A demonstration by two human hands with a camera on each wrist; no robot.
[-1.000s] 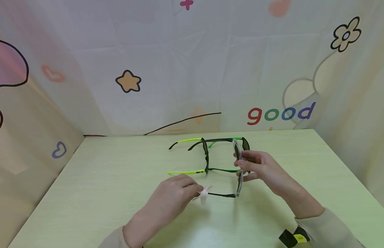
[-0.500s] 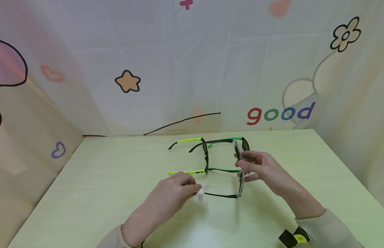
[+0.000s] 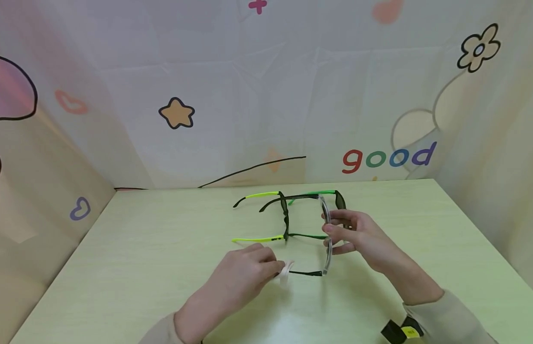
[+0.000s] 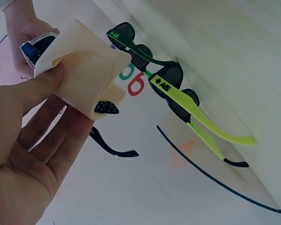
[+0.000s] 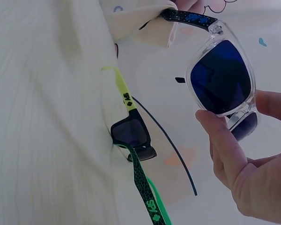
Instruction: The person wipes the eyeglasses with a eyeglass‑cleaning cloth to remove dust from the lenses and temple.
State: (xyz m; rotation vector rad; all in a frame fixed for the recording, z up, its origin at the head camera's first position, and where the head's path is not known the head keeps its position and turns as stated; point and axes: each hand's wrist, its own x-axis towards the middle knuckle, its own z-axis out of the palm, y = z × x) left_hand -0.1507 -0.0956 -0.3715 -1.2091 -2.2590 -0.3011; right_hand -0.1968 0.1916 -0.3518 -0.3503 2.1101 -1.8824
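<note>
My right hand holds clear-framed sunglasses with dark blue lenses, thumb and fingers pinching the front near the nose bridge. The sunglasses are raised off the table, both temples unfolded and pointing left. My left hand pinches a thin pale cloth folded round the nearer black speckled temple. In the left wrist view the temple's tip sticks out of the cloth. The far temple is free.
Behind the held pair, black sunglasses with yellow temples and another pair with green temples stand unfolded on the pale green table. A black and yellow object is by my right sleeve. Printed curtains enclose the table.
The cloth slid left along the near temple, then back right toward the hinge. Over the last half second my right hand and the sunglasses shifted slightly left. Both grips stay the same.
</note>
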